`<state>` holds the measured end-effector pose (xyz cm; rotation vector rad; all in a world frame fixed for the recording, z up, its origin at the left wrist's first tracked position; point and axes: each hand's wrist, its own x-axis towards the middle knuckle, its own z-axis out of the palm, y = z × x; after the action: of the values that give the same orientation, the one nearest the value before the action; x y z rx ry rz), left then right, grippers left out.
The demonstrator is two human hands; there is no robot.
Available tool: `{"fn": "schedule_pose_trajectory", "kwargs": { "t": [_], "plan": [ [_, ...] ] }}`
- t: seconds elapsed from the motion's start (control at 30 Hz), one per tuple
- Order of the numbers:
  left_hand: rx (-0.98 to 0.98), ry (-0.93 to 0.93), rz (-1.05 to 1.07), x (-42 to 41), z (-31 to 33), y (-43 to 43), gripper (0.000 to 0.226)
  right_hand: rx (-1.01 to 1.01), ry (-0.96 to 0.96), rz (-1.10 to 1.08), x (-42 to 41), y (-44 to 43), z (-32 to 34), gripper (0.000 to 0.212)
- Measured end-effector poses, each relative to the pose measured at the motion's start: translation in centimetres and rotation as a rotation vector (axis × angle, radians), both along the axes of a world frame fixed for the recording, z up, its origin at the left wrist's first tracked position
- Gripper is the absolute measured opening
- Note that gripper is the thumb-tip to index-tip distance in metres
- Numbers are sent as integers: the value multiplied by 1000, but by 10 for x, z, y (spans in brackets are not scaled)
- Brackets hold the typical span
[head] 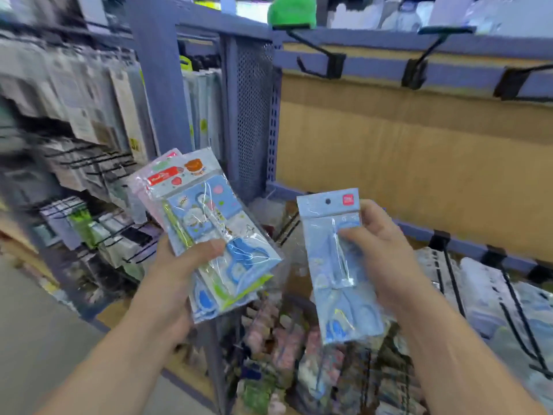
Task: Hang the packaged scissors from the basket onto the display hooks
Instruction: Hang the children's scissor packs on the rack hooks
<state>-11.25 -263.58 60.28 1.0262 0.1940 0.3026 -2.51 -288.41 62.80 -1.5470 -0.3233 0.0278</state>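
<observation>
In our left hand (179, 265) we hold a fanned stack of scissors packs (203, 205), thumb pressed across the front and fingers curled behind. We count at least three packs by their edges; more than that we cannot tell. The top pack has a red label (163, 178) in its upper left corner with white writing too blurred for us to read, a small brown bear picture (193, 167) beside it, and a blue card with cartoon figures. Blue scissor handles show through the plastic low in the stack.

Our right hand (386, 253) pinches one light-blue scissors pack (326, 217) at its right edge, thumb on the front, and holds it upright and well apart from the stack. Its header carries one round hang hole (328, 201) and one red square logo (348, 200); we cannot make out the letters on it.

Above and behind, three black display hooks (317, 52) jut from the upper blue rail (374, 67), in front of a brown back panel (419, 145). Both hands are well below these hooks. A heap of blurred packets (299, 339) lies beneath our hands, and no writing there is legible
</observation>
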Motion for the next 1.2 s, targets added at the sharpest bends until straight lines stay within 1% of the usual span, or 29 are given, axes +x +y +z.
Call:
{"fn": "schedule_pose_trajectory", "kwargs": {
  "t": [0.07,0.13,0.17,0.23,0.27,0.3,0.37,0.43,0.5,0.53,0.67,0.8,0.9,0.93,1.03,1.1,1.17,1.2],
  "plan": [
    [30,-27,41,9,8,2,82,31,-91,30,22,8,17,18],
    [52,-53,88,16,11,2,85,41,-178,51,38,18,37,16],
    [56,-54,104,19,13,2,91,39,-216,60,46,22,46,16],
    [44,-65,114,24,19,4,117,20,-298,55,56,30,64,16],
    [41,-78,124,26,22,5,125,9,-342,39,61,34,72,17],
    [44,-91,129,27,24,8,127,-3,-390,17,65,38,79,21],
    [39,-104,134,31,27,14,123,-40,-491,-37,70,46,93,36],
    [41,-114,132,36,28,18,120,-62,-570,-96,72,54,106,45],
    [52,-124,135,42,28,22,101,-53,-611,-146,72,61,118,49],
    [62,-130,135,45,28,23,95,-50,-624,-176,72,64,123,50],
    [100,-168,129,57,29,30,87,-82,-646,-277,73,77,134,53],
    [94,-203,76,64,35,40,93,-77,-615,-332,70,90,134,56],
    [103,-218,42,67,39,46,72,-66,-601,-389,67,98,135,54],
    [106,-221,29,68,38,49,70,-62,-598,-410,66,99,135,53],
    [112,-227,-8,71,39,52,80,-48,-582,-446,64,101,135,52],
    [95,-241,-34,73,39,54,81,-40,-561,-459,65,102,134,51],
    [86,-243,-63,75,38,55,97,-28,-542,-473,65,102,133,47],
    [80,-240,-70,77,36,56,98,-24,-538,-482,66,103,132,46]
  ]
}}
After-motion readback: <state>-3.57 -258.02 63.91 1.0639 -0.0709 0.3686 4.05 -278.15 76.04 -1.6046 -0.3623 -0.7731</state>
